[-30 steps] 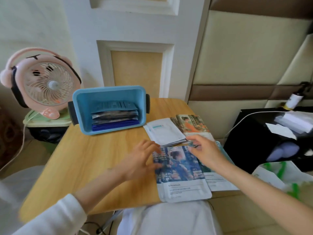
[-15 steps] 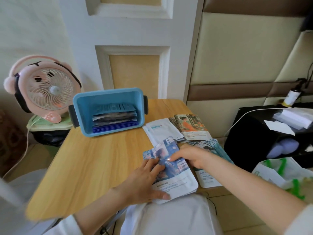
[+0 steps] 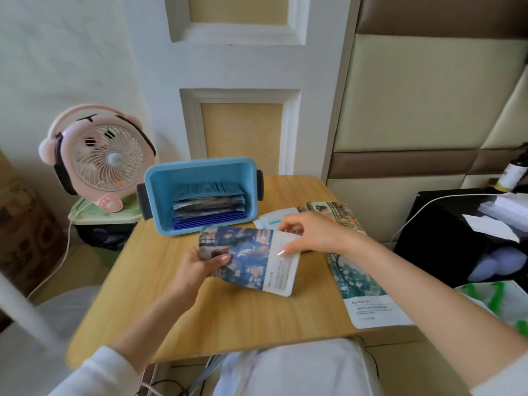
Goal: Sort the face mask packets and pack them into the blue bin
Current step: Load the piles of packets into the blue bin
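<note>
Head view: both hands are on one blue floral mask packet, lifted just off the counter near its middle. Left hand pinches the packet's left end, right hand grips the white right end, so it's held sideways. The blue bin sits at the counter's far edge with packets standing in it. A green packet lies flat along the right edge, white packets and an orange packet are by the far right corner. Pink fan off the left side.

Pink fan on green stand left of wooden table; dark bottle far right.
</note>
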{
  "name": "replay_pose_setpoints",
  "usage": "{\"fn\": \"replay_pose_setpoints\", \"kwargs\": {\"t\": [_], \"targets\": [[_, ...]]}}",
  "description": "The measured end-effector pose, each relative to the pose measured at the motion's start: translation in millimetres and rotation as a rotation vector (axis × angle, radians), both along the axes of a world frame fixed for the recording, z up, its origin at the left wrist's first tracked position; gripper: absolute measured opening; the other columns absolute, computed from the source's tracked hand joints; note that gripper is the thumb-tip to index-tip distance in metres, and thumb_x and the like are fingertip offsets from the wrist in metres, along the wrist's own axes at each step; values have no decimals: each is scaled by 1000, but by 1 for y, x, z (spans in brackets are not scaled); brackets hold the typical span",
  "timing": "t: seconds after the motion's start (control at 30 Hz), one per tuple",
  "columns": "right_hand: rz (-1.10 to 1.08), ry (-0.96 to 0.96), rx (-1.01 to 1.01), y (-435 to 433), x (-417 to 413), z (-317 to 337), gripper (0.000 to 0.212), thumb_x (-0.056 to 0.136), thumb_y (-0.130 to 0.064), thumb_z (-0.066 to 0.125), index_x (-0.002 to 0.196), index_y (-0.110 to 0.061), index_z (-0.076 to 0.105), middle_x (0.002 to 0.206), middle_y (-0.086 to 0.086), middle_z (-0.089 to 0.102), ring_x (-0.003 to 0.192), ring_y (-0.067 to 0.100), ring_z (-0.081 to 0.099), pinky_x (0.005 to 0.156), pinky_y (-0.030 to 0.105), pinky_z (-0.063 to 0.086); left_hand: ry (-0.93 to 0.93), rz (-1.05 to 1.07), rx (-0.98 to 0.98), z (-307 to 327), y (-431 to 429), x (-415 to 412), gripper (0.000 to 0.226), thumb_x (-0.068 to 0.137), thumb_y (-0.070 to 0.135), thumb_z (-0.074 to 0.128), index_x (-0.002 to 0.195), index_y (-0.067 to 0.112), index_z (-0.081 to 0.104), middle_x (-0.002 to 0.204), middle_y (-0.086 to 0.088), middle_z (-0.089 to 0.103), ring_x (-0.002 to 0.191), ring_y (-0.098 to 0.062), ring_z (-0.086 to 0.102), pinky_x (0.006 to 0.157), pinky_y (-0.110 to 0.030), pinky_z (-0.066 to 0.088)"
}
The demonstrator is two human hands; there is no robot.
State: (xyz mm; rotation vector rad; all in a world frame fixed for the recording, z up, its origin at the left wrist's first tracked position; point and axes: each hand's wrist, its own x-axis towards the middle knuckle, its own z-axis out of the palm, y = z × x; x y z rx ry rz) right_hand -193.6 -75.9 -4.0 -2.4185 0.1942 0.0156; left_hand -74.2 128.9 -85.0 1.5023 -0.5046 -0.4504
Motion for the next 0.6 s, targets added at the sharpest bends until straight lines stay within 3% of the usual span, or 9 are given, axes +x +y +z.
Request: {"fn": "replay_pose_setpoints", "kwargs": {"t": [0.07, 0.17, 0.23, 0.3, 0.43, 0.5, 0.6], "targets": [[-67, -18, 200, -9, -3, -21, 28, 75, -9, 76, 101, -14, 65, 100, -5, 71, 91, 9, 67, 80, 23, 55, 38, 50, -30, -6, 3, 1, 17, 81, -10, 60, 82, 6, 66, 66, 5, 73, 61, -6, 68, 59, -21, 56], [-174, -125, 217, -10, 1, -50, 30, 73, -7, 77, 98, -19, 68, 98, -7, 71, 93, 10, 66, 86, 33, 54, 38, 11, -26, -8, 5, 2, 13, 78, -4, 67, 87, 5, 66, 69, 4, 73, 65, -9, 69, 56, -17, 54], [-219, -177, 230, -8, 2, -54, 30, 75, -5, 75, 98, -22, 66, 96, -5, 70, 86, 11, 66, 71, 30, 55, -1, -45, 8, -6, 10, 7, 38, 68, 12, 77, 103, 8, 63, 88, 0, 74, 80, -15, 70, 62, -19, 54], [-232, -174, 297, -7, 3, -56, 32, 78, 0, 70, 101, -21, 61, 92, -1, 68, 66, 4, 64, 50, 21, 49, -57, -88, 66, -4, 17, 11, 53, 67, 18, 76, 115, 15, 54, 105, -1, 68, 92, -15, 68, 70, -19, 54], [-277, -165, 263, 3, 8, -67, 39, 82, 1, 66, 116, -14, 54, 87, -5, 64, 47, 6, 57, 40, 17, 41, -48, -121, 100, -5, 15, -4, 28, 92, 5, 51, 115, 18, 44, 102, 1, 61, 94, -15, 62, 64, -12, 51], [-299, -187, 273, 6, 8, -67, 37, 82, 3, 65, 115, -11, 55, 84, -3, 64, 44, 4, 56, 38, 15, 38, -95, -150, 106, -9, 15, -4, 29, 94, 5, 46, 118, 20, 42, 104, 4, 61, 95, -9, 61, 68, -13, 52], [-301, -211, 266, 4, 4, -57, 21, 81, 4, 66, 99, -3, 58, 80, 5, 67, 39, 1, 56, 34, 18, 39, -495, -84, 280, -4, 28, 10, 30, 90, 11, 57, 113, 29, 48, 101, 9, 58, 89, -4, 55, 76, -23, 49]]}}
